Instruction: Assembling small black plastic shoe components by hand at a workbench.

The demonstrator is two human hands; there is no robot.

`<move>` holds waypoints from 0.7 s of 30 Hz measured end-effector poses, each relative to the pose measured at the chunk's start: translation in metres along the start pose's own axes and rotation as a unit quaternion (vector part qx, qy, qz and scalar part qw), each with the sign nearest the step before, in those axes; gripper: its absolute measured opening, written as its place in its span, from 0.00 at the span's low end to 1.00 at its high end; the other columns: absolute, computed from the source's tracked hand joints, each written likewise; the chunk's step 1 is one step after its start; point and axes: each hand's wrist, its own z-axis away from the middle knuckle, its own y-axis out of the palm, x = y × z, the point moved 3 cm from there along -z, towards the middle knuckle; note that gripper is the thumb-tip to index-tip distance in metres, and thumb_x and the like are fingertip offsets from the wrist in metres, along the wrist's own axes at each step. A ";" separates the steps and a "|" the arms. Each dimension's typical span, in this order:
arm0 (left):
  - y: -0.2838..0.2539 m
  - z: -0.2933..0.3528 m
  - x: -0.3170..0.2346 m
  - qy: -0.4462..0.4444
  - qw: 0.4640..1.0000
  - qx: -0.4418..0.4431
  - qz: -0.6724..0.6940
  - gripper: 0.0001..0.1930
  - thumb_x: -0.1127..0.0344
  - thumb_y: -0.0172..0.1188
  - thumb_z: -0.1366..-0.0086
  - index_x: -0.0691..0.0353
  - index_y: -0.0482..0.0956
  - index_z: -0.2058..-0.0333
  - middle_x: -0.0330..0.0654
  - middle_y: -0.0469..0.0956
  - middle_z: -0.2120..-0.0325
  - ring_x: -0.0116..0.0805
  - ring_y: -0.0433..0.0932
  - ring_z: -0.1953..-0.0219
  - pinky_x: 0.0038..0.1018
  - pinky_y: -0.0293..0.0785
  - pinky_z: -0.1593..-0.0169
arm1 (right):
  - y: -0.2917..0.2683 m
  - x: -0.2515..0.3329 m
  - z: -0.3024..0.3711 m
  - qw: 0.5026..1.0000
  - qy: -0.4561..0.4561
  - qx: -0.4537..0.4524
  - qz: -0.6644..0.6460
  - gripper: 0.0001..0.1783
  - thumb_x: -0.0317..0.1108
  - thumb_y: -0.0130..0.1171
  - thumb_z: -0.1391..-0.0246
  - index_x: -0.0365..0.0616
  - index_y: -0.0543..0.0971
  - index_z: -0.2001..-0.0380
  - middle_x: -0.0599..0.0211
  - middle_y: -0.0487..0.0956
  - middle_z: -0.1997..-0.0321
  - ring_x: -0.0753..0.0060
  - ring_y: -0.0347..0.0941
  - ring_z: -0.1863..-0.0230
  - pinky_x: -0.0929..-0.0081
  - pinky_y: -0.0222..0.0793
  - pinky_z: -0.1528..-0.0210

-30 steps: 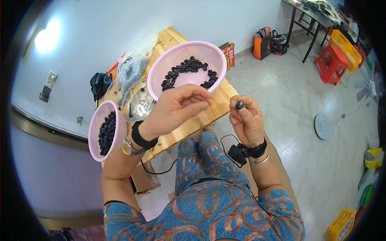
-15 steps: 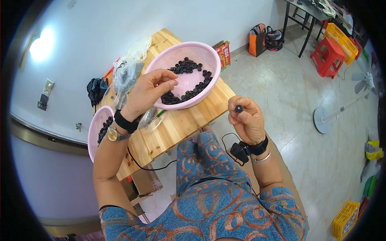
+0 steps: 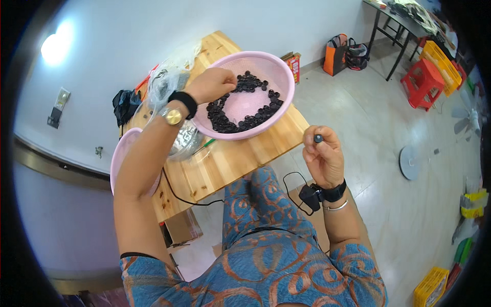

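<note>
My left hand point(image 3: 214, 84) reaches over a large pink mesh basket point(image 3: 289, 77), its fingers curled down beside a heap of small round black caps point(image 3: 248, 82). Whether a cap is between those fingertips is hidden. Off the table's right corner, my right hand point(image 3: 326, 157) pinches a small black cylindrical piece point(image 3: 318, 138) with its round end facing up. More black caps point(image 3: 258, 118) lie in a curve along the basket's near side. A black wristband is on each wrist.
The basket stands on a wooden table point(image 3: 245, 160). A second pink basket point(image 3: 120, 153) is at the left, partly behind my left forearm. Clear plastic bags point(image 3: 186, 139) and a green-handled tool point(image 3: 207, 145) lie nearby. A black cable point(image 3: 192, 215) crosses the table edge.
My left hand has moved forward and right, from above the basket's left side down to the far heap of caps, its fingers closing. My right hand still holds the black piece.
</note>
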 end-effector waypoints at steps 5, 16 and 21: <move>0.023 -0.023 0.010 0.012 0.998 0.038 -0.050 0.08 0.70 0.56 0.48 0.64 0.76 0.68 0.45 0.78 0.73 0.38 0.76 0.68 0.30 0.71 0.64 | 0.004 0.002 0.004 0.997 0.002 -0.040 0.069 0.12 0.27 0.53 0.49 0.34 0.71 0.61 0.60 0.71 0.64 0.79 0.66 0.72 0.82 0.69 0.70; 0.076 -0.053 0.017 -0.018 0.987 -0.013 -0.162 0.10 0.70 0.56 0.48 0.55 0.78 0.65 0.45 0.77 0.67 0.43 0.75 0.62 0.36 0.70 0.58 | 0.002 0.003 0.007 0.993 -0.009 -0.078 0.083 0.13 0.25 0.52 0.49 0.33 0.71 0.59 0.61 0.71 0.66 0.78 0.65 0.71 0.81 0.68 0.68; 0.091 -0.058 0.018 -0.059 0.980 -0.019 -0.191 0.10 0.68 0.55 0.48 0.54 0.78 0.65 0.45 0.77 0.65 0.44 0.75 0.60 0.37 0.70 0.57 | 0.006 0.007 0.009 0.991 -0.023 -0.091 0.096 0.12 0.24 0.51 0.49 0.35 0.71 0.59 0.61 0.72 0.66 0.77 0.66 0.71 0.80 0.68 0.67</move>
